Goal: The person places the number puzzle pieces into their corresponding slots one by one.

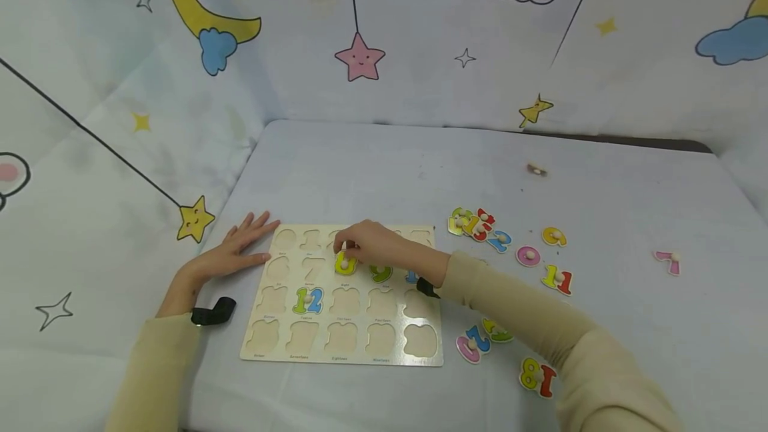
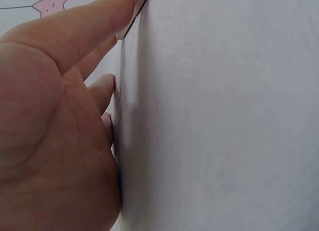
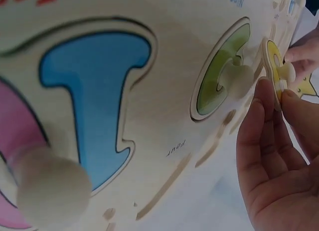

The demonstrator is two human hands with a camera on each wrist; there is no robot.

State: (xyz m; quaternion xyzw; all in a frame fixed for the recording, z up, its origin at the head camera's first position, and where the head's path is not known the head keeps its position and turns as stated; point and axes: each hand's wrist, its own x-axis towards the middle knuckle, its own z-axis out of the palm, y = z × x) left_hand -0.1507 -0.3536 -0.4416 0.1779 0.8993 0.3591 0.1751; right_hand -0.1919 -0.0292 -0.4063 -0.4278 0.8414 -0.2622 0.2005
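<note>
A pale wooden number puzzle board point(image 1: 341, 352) lies on the white-covered table. My right hand point(image 1: 375, 245) reaches over it and pinches a yellow number piece point(image 1: 345, 265) at the slot labelled Eight. The right wrist view shows this yellow piece point(image 3: 272, 66) tilted, thumb and fingers at its edge beside the knob. My left hand point(image 1: 240, 245) lies flat with straight, spread fingers, their tips at the board's left edge. In their slots sit a green nine point(image 3: 222, 74), a blue and pink ten point(image 3: 94, 101) and a green and blue twelve point(image 1: 308, 301).
Right of the board lie several loose number pieces: a heap with a red-and-yellow fifteen point(image 1: 480, 227), a pink zero point(image 1: 529, 257), an eleven point(image 1: 558, 279), a twenty point(image 1: 473, 345) and an eighteen point(image 1: 537, 377). A pink seven point(image 1: 671, 261) lies far right. A patterned cloth wall point(image 1: 420, 85) stands behind.
</note>
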